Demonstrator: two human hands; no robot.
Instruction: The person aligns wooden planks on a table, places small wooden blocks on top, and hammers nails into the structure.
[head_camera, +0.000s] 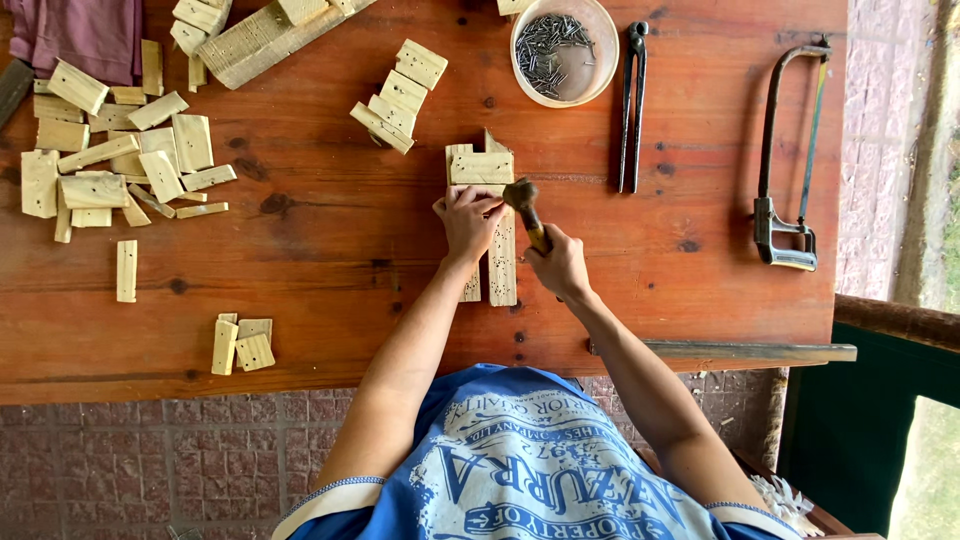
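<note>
Hammer (527, 212) gripped in right hand (562, 268); left hand (466, 218) steadies wooden slats (484, 168).

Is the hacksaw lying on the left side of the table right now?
No, the hacksaw lies near the table's right edge, beyond the pincers, far from both hands.

On the red-brown plank table (330, 230), the pale wooden slat assembly (490, 215) lies at the centre of the frame. The left hand (467, 218) rests on it; the right hand (560, 265), just to its right, holds the wooden-handled hammer (527, 208) over it. Above right stands the round white bowl of nails (563, 50), with the dark metal pincers (632, 105) beside it. The metal-framed hacksaw (790, 160) lies far right. Loose pale wood blocks (110, 165) crowd the upper left
</note>
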